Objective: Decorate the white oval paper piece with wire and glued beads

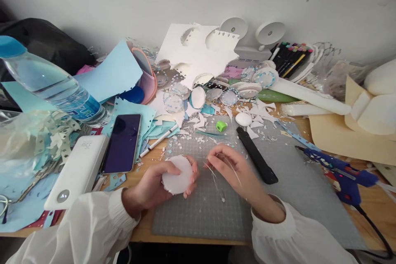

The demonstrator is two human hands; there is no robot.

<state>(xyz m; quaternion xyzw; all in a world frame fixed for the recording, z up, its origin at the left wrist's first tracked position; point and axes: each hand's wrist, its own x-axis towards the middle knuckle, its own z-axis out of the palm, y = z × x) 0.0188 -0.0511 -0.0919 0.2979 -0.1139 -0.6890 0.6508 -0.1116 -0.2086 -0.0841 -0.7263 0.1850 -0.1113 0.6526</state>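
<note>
White-sleeved left hand [168, 179] cups a white disc [177, 174] by its rim over the grey cutting mat [201, 210]; right hand [230, 167] pinches a thin thread [216, 175] beside it. Disc appears light, thin, easily creased: edge support suits it.

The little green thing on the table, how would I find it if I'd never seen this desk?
Start at the grey cutting mat in the middle of the desk and go to its far edge. There, just left of the long black knife, sits the little green thing. It's the only bright green blob among the white and blue paper scraps.
</note>
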